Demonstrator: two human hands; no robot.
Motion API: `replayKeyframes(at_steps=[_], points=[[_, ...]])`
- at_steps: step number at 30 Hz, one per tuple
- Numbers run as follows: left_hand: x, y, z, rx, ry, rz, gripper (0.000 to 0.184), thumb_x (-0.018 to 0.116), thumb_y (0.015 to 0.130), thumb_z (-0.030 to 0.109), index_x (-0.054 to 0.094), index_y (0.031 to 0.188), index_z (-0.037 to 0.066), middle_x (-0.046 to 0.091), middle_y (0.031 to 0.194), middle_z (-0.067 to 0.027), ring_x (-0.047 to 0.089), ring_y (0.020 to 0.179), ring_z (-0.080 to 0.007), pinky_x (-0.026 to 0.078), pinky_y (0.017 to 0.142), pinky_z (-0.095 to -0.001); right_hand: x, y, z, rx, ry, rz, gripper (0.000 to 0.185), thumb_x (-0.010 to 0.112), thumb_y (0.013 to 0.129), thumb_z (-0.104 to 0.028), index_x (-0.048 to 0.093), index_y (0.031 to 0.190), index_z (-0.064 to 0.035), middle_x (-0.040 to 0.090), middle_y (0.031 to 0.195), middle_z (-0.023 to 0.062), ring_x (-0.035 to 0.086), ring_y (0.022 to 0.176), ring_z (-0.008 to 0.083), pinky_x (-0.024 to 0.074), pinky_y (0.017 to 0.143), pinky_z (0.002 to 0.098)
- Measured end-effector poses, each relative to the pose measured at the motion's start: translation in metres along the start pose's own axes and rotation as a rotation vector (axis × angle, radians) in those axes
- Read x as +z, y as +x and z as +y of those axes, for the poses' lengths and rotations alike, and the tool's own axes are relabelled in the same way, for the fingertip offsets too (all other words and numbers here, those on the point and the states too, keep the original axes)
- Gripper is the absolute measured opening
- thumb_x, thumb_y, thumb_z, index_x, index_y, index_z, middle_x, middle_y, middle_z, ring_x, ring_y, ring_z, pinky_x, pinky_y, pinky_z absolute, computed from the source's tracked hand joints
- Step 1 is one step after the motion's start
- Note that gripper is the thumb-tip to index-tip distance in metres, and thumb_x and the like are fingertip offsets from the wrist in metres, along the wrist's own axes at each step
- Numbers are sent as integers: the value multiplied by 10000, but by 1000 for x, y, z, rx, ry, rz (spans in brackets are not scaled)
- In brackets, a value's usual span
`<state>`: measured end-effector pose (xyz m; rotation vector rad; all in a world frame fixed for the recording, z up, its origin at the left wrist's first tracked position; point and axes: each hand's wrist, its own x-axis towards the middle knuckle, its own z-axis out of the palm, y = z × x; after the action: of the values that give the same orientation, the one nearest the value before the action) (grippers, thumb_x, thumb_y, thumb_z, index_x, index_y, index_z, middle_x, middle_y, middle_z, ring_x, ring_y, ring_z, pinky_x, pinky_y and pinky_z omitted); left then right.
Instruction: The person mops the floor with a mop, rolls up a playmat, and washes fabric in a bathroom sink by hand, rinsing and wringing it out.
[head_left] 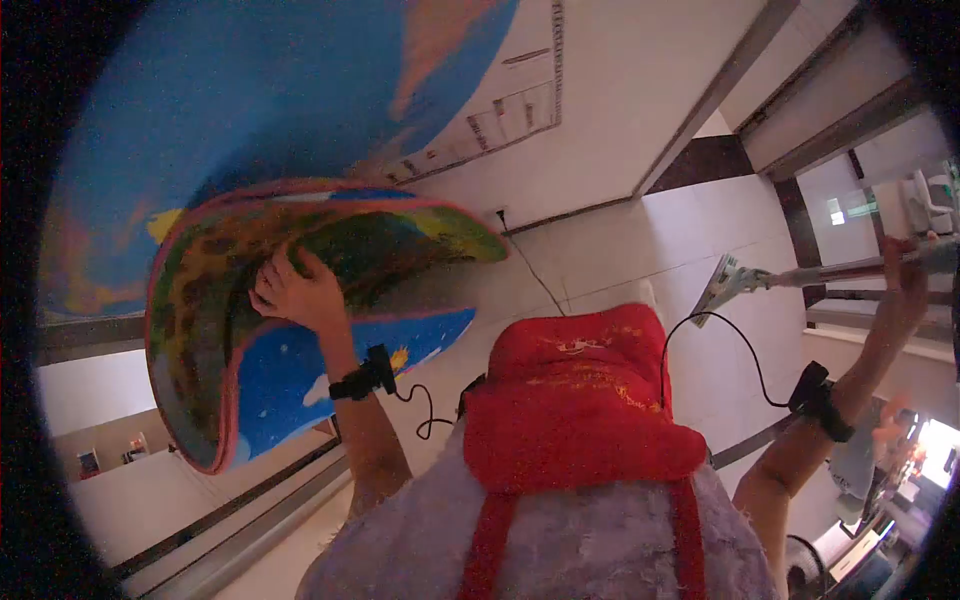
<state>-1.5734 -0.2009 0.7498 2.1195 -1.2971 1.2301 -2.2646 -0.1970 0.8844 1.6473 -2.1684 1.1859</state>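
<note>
My left hand (303, 290) reaches over the near edge of a curved, pink-rimmed painted panel (395, 222). Its inside is green and brown, its outside blue with white shapes. The fingers are bent but apart, close to or touching the inner surface; contact is hard to judge. Out at the far right, my right hand (905, 275) is closed around the long pale handle of a broom (722, 287). The broom's fanned, greenish-white head points toward the middle, over the pale floor. Dim light blurs the right fingers.
Behind the panel is a blue-and-orange painted surface (300, 90). A socket with a thin cord (540, 280) sits beyond it. A red apron or bag (580, 400) hangs on my front. Black cables run to both wrist bands. Someone in light clothes (852, 465) appears at lower right.
</note>
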Motion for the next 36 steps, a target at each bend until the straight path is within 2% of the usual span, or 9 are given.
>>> replayKeyframes(at_steps=[7, 12, 17, 20, 28, 31, 33, 34, 36], points=[[46, -37, 40, -411, -627, -40, 323, 611, 884, 253, 626, 1084, -1, 667, 1007, -164, 622, 859, -369, 485, 799, -434, 28, 22, 106, 186, 306, -68, 171, 644, 900, -184, 681, 994, -47, 657, 963, 36, 581, 906, 138, 441, 857, 286], [52, -51, 63, -633, -660, -154, 382, 601, 900, 285, 613, 1116, -29, 673, 1002, -193, 660, 901, -342, 517, 766, -408, 20, 28, 170, 278, 432, -86, 105, 630, 907, -113, 650, 964, -28, 665, 954, 46, 575, 877, 126, 446, 823, 270], [69, -71, 49, 411, 407, -836, 482, 597, 886, 419, 632, 1092, -15, 681, 977, -153, 671, 878, -277, 542, 799, -400, 29, 43, 163, 339, 413, -146, 103, 633, 897, -88, 634, 990, -43, 668, 946, 22, 567, 868, 114, 425, 815, 256], [92, -81, 49, 298, 476, -1258, 528, 579, 878, 483, 636, 1097, 6, 673, 989, -147, 661, 892, -261, 541, 823, -420, 30, 36, 144, 364, 456, -91, 103, 635, 883, -57, 632, 986, -54, 668, 944, 11, 562, 855, 108, 420, 808, 249], [139, -141, 53, 121, 284, -1465, 372, 550, 856, 348, 613, 973, 0, 647, 862, -156, 640, 802, -289, 531, 752, -427, 23, 35, 121, 371, 422, 38, 125, 607, 871, -3, 602, 993, -32, 649, 962, 29, 562, 855, 123, 431, 821, 267], [174, -168, 43, -92, -151, -1566, 316, 539, 848, 298, 605, 926, -2, 637, 814, -159, 632, 768, -299, 527, 725, -430, 33, 38, 49, 405, 288, -15, 108, 600, 877, -13, 610, 983, -33, 631, 941, 10, 532, 821, 106, 423, 781, 255], [191, -184, 64, -1257, -1396, -1534, 280, 532, 843, 264, 599, 895, -3, 631, 782, -161, 627, 746, -306, 524, 707, -431, 32, 40, 37, 367, 278, 10, 97, 599, 879, -20, 608, 974, -33, 625, 915, 3, 524, 802, 106, 421, 770, 252], [202, -192, 79, -1619, -1722, -1543, 263, 528, 840, 247, 596, 879, -4, 628, 766, -162, 624, 734, -310, 523, 698, -432, 34, 42, 34, 348, 264, 30, 91, 599, 880, -24, 607, 970, -34, 621, 902, 0, 521, 793, 105, 420, 764, 250], [226, -190, 134, -1822, -1890, -1685, 230, 521, 835, 213, 591, 848, -6, 621, 734, -165, 619, 712, -316, 520, 680, -434, 49, 56, 36, 353, 255, 67, 73, 595, 883, -29, 602, 955, -30, 616, 884, 2, 514, 785, 110, 416, 761, 250]])
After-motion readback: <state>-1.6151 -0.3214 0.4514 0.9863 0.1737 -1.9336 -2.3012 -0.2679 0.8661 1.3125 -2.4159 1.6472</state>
